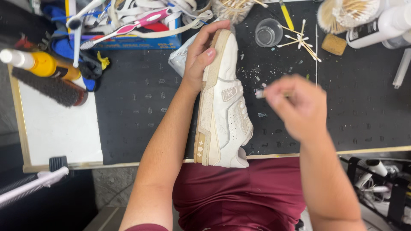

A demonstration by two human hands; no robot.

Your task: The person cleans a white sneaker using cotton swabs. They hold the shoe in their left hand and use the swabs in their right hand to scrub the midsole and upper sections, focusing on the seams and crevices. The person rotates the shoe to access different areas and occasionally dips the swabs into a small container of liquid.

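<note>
A white leather low-top sneaker with a cream rubber sole (224, 107) is held on its side at frame centre, toe toward 12 o'clock, heel toward 6 o'clock over the table's near edge, sole turned to 9 o'clock. The left hand (202, 55) is wrapped around the toe end, thumb laid on the sole edge, fingers curled over the top, so the shoe is gripped firmly. The right hand (295, 107), blurred, is seen at 3 o'clock of the shoe, just beside the upper, fingers pinched together on a small thin stick with a pale tip (259, 93); what the stick is cannot be told for sure. The tip is pointed toward the shoe's side but contact cannot be told. A black rubber work mat (137, 107) is spread under the shoe, speckled with white bits. At 12 o'clock a small clear glass cup (268, 32) is set, with loose cotton swabs (299, 40) scattered just beside it at 1 o'clock. At 2 o'clock a white squeeze bottle (381, 25) is laid. At 10 o'clock an orange spray bottle (40, 63) and a dark bristle brush (49, 87) are laid, and a pink-handled toothbrush (124, 29) at 11 o'clock. A maroon shirt (239, 192) is seen at 6 o'clock.
</note>
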